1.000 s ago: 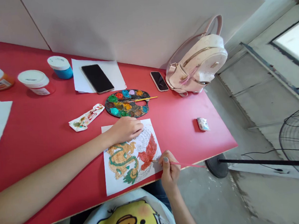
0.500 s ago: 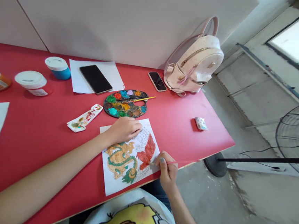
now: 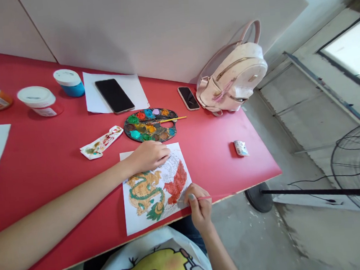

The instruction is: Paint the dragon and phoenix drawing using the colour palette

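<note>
A white sheet with a painted dragon and a red bird point(image 3: 154, 187) lies near the front edge of the red table point(image 3: 50, 163). My left hand point(image 3: 148, 155) rests on the sheet's top edge with its fingers curled, pressing the paper down. My right hand point(image 3: 199, 204) pinches a thin red paintbrush point(image 3: 218, 196), whose tip touches the sheet's lower right part beside the red bird. A dark round palette point(image 3: 150, 125) with several paint wells lies just beyond the sheet, with a yellow brush point(image 3: 170, 119) across it.
A paint-stained paper strip point(image 3: 101, 142) lies left of the palette. Two phones point(image 3: 114, 95) point(image 3: 188, 97), one on white paper, a pink backpack point(image 3: 233, 77), three paint jars point(image 3: 40, 100) and a small wrapper point(image 3: 241, 147) are on the table. A fan point(image 3: 358, 174) stands at right.
My right hand has shifted slightly left with the paintbrush along the sheet's lower right part. My left hand stays on the paper.
</note>
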A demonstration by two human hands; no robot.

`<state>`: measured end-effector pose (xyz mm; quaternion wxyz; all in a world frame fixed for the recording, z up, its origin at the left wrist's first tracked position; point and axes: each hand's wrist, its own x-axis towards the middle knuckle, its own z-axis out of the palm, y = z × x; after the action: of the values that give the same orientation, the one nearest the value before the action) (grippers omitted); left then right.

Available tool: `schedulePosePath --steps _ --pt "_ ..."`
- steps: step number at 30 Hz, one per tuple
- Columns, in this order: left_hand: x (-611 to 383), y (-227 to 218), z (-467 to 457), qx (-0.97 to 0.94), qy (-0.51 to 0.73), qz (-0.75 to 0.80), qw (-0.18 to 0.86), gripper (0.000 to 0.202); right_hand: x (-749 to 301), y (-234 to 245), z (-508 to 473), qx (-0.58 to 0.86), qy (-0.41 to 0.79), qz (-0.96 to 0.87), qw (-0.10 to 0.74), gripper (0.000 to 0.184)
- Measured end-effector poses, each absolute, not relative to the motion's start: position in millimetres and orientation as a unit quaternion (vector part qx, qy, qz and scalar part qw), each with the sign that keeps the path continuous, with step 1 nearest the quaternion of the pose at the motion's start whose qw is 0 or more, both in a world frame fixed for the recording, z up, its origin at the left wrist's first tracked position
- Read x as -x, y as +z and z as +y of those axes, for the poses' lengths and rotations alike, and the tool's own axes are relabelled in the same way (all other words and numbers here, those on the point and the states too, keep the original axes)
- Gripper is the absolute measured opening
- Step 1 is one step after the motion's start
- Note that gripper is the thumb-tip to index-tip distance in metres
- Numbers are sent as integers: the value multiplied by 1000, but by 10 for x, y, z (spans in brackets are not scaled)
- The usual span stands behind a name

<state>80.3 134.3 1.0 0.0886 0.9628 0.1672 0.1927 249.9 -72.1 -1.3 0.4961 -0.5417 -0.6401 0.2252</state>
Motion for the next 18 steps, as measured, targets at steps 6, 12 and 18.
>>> schedulePosePath --steps 6,12,18 --pt "-805 13 1342 -967 179 164 75 24 -2502 -31 -725 511 231 -660 500 44" --pt "-807 15 1341 -967 187 161 68 21 -2521 -84 -758 549 204 -623 518 38" --pt "-804 0 1345 -966 193 157 66 22 -2525 -58 -750 542 239 -591 548 31"
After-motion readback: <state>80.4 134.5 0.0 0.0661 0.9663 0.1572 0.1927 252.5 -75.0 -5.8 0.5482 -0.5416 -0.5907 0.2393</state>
